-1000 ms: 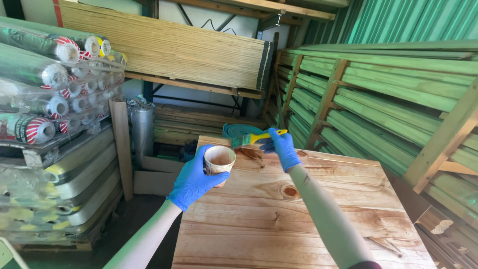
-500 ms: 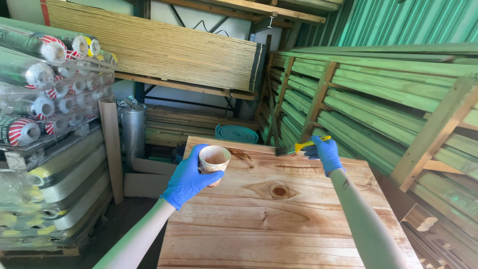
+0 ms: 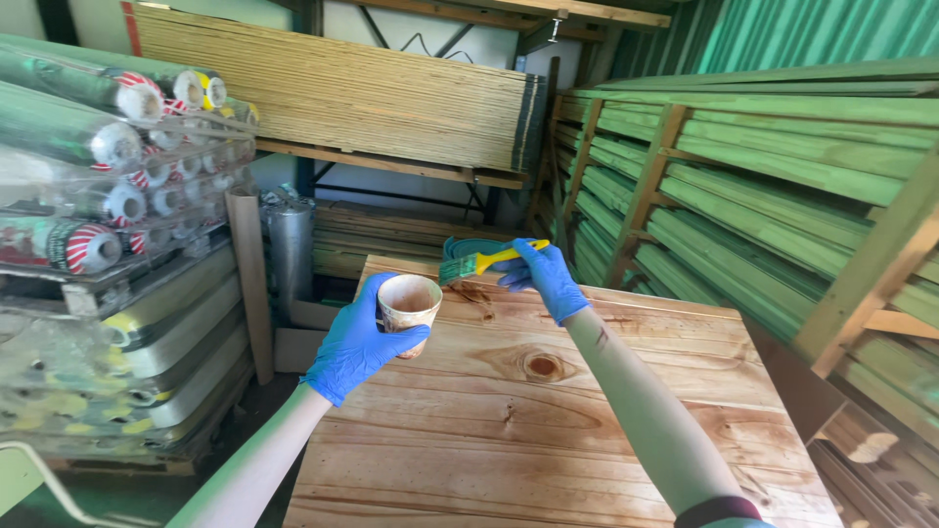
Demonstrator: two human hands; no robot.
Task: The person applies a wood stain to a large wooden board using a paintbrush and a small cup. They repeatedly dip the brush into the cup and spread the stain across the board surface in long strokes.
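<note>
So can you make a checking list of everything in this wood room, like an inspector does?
Surface: wooden panel, pale planks with a knot, darker wet patch at the far edge.
Job's things: stained paper cup; yellow-handled brush at the far edge.
Clutter: wrapped rolls, grey roll, teal coil.
Hands: left hand holds the cup; right hand holds the brush; both in blue gloves.
Cables: dark wire on the back wall, unclear.
Surroundings: green timber racks, stacked boards.

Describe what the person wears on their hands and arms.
Both hands, left and right, wear thin, snug blue disposable gloves that end at the wrists. The forearms are bare, with no watch or band showing. A dark sleeve edge appears on the right arm near the bottom of the view.
</note>
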